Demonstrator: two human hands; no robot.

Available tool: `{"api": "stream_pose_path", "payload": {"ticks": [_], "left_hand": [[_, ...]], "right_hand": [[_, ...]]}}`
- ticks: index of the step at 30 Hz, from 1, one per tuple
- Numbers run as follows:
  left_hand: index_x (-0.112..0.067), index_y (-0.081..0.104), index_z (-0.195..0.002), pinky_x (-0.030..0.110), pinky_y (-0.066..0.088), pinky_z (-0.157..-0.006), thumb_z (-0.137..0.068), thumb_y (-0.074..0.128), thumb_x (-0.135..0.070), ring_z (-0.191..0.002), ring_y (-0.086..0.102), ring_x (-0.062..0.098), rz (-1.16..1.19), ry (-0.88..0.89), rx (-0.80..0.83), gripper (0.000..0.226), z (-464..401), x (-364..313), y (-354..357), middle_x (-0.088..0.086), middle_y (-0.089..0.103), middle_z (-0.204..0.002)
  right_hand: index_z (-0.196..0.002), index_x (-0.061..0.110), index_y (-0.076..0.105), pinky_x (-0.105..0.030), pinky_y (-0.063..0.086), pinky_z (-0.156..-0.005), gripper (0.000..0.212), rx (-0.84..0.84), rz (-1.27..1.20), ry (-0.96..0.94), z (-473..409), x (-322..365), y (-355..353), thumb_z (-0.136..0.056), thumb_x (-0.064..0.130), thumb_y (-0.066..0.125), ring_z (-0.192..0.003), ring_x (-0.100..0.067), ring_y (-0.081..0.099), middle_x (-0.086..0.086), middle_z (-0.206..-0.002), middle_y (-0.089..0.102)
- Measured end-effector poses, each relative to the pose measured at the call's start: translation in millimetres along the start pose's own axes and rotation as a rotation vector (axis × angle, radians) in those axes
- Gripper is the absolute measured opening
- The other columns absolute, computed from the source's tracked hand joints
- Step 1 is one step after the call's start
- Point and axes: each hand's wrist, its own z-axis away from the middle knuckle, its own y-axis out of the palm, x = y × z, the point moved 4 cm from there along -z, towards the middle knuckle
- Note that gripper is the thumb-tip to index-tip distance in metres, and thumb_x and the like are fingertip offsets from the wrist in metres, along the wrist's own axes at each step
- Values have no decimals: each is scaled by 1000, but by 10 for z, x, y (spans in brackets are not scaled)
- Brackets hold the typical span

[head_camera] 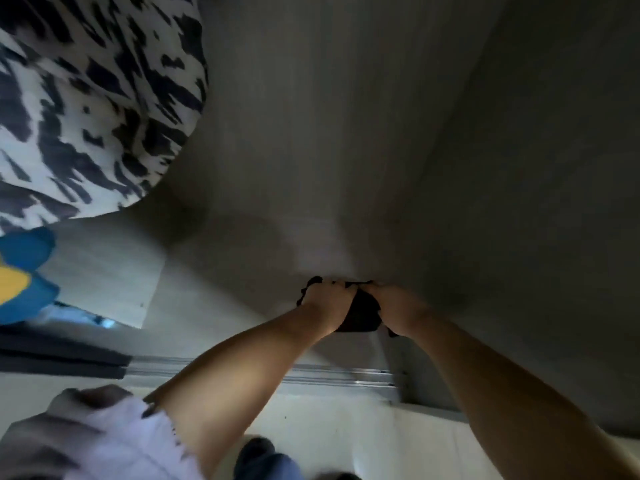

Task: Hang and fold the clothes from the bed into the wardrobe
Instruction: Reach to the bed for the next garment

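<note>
No readable writing or labels anywhere, frame blurred. Centre of frame: both hands reach into the grey wood-grain wardrobe interior [346,133], gripping 1 small dark black fabric garment [362,313] between them. Left hand [327,303] has fingers curled into the garment's left edge; right hand [398,306] has fingers curled into its right edge; hands close together, garment bunched between, low against the wardrobe back panel. Upper left: hanging black-and-white zebra-print garment [86,105]. Left edge: blue and yellow fabric item [20,275]. Lower left: white sleeve [104,434]. Metal sliding-door track [329,375] crosses below the hands.
</note>
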Motion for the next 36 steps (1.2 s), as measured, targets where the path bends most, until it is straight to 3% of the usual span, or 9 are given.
{"api": "stream_pose_path", "payload": {"ticks": [4, 11, 17, 21, 24, 26, 28, 31, 36], "left_hand": [[-15, 14, -152, 45, 40, -98, -95, 48, -22, -130, 32, 40, -83, -11, -41, 66, -761, 46, 314, 16, 33, -146], [-21, 2, -153, 49, 42, -96, -98, 40, -14, -139, 21, 40, -43, 4, -205, 67, -1701, -141, 1280, 15, 19, -155], [-14, -8, -152, 49, 49, -91, -93, 47, -12, -138, 15, 45, -90, 108, -70, 81, -1882, -482, 2379, 20, 9, -155], [-21, -27, -146, 56, 23, -110, -94, 47, -27, -142, -19, 41, -10, 136, -20, 91, -1736, -467, 2674, 20, -28, -153], [-24, -25, -147, 60, 10, -112, -92, 52, -45, -138, -30, 40, -3, 187, 70, 96, -1657, -462, 2649, 17, -39, -148], [-25, -17, -150, 57, 15, -114, -93, 51, -46, -143, -21, 38, 2, 179, 176, 91, -1556, -406, 2422, 17, -30, -153], [-21, -3, -153, 51, 26, -112, -96, 46, -44, -145, 7, 37, 29, 165, 185, 79, -1377, -335, 1980, 19, 0, -159], [-10, 26, -146, 41, 43, -91, -98, 42, -33, -122, 46, 36, 125, 116, -12, 55, -1038, -157, 1042, 20, 44, -137], [-8, 55, -121, 38, 46, -85, -98, 38, -30, -112, 57, 34, 152, -7, -107, 36, -245, 173, -447, 16, 58, -123]], "right_hand": [[-149, 24, 28, -36, 44, -96, 52, -93, 22, 66, -491, -389, 256, -98, 16, 40, -124, -30, 48, -5, -147, 37], [-152, 30, 17, -46, 42, -102, 58, -263, 127, 234, -1071, -1032, 1230, -99, 14, 35, -142, -35, 20, 3, -158, 20], [-153, 34, 3, -54, 18, -116, 69, -127, 126, 282, -1071, -1229, 2390, -98, 7, 33, -146, -39, 3, 6, -162, -3], [-145, 38, -24, -56, -3, -116, 94, -148, 118, 288, -1028, -1244, 2670, -91, -2, 41, -144, -35, -20, 9, -157, -26], [-137, 41, -35, -55, -5, -115, 106, 0, 108, 304, -1001, -1276, 2650, -85, -5, 46, -142, -31, -27, 13, -149, -40], [-148, 36, -22, -55, 3, -116, 97, 179, 63, 323, -976, -1200, 2459, -89, -2, 45, -145, -31, -18, 11, -153, -32], [-154, 24, 2, -48, 22, -116, 72, 323, 77, 280, -883, -1054, 2072, -95, 9, 41, -147, -32, 12, -2, -162, 2], [-147, 14, 31, -33, 42, -98, 49, 255, 53, 272, -629, -819, 1168, -99, 19, 39, -128, -31, 46, -14, -144, 44], [-150, 16, 25, -35, 39, -102, 58, 184, 80, 291, 22, -389, -289, -99, 40, 41, -132, -29, 42, -9, -149, 39]]}}
